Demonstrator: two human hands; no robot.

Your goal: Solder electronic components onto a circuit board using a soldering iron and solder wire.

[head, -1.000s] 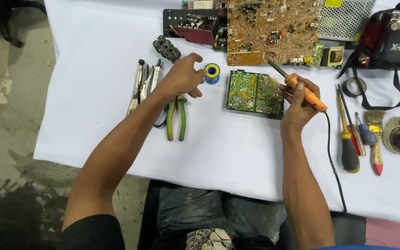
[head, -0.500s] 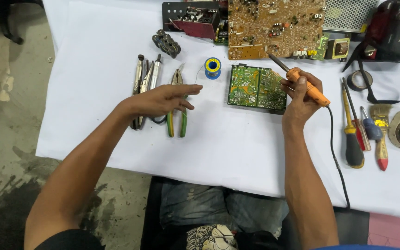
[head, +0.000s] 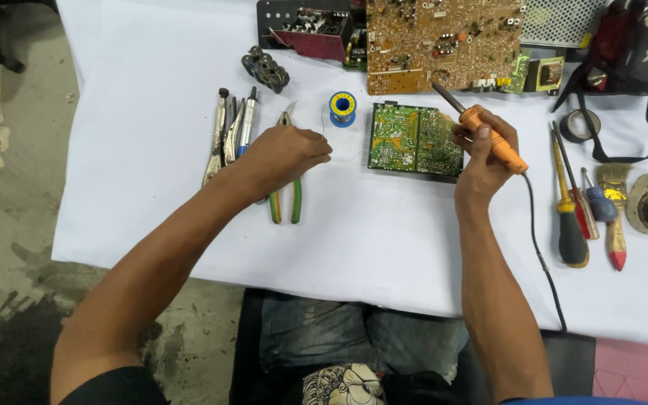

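Right hand (head: pixel 481 154) is clamped round an orange-handled soldering iron (head: pixel 493 139), tip tilted up-left toward the far edge, hovering just over the right end of the small green circuit board (head: pixel 414 139), which lies flat mid-table. Black cord runs from the iron's handle back toward the near edge. Left hand (head: pixel 283 154) hangs palm-down over the green-handled pliers (head: pixel 286 199), fingers loosely curled, pointing at the board; can't tell if it's touching or pinching anything. Blue-and-yellow solder spool (head: pixel 343 107) sits just beyond the left hand's fingertips, near the board's left side. Left of the pliers, a bunch of metal tools (head: pixel 230 131). At the far edge, a big brown circuit board (head: pixel 444 41). Toward the right edge: screwdrivers (head: pixel 575 210), brush (head: pixel 614 206), tape roll (head: pixel 583 125). White table cover (head: pixel 384 240) under everything.
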